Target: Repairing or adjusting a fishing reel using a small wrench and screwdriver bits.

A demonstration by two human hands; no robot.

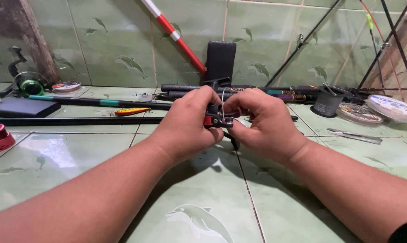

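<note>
On green tiled floor, rods along far wall edge. L hand & R hand both curled tight round small red-black reel, mid-floor.

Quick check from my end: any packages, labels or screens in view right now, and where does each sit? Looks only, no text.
Line spool: far right on the floor, round, clear with a white label.
Second spool: just left of it, round, dark printed label.
Small spool: far left by the green reel, round, reddish label.
Black flat rectangle: upright against the wall; cannot tell if it is a screen.
</note>
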